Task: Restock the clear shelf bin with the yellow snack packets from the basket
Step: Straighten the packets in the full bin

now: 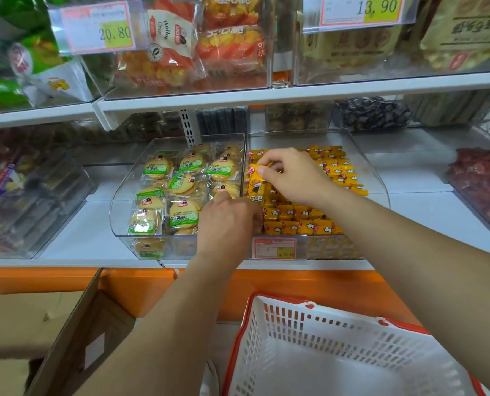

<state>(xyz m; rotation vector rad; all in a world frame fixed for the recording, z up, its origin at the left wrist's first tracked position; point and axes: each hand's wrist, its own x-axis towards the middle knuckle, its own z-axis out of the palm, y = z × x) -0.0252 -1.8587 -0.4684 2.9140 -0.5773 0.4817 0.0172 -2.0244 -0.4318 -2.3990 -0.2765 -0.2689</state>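
The clear shelf bin (pixel 369 170) on the middle shelf holds several rows of yellow snack packets (pixel 301 221). My right hand (pixel 292 175) pinches the top of one yellow packet (pixel 256 184), which stands upright at the bin's left wall. My left hand (pixel 226 221) reaches over the bin's front left corner with its fingers curled down among the packets; what they hold is hidden. The white basket (pixel 338 347) with a red rim sits below the shelf at the lower right, and no packets show inside it.
A second clear bin (pixel 121 201) of round biscuit packs with green labels stands just left. An open cardboard box (pixel 75 332) is at the lower left. More bins and price tags fill the upper shelf (pixel 295 94). Red snacks (pixel 484 178) lie far right.
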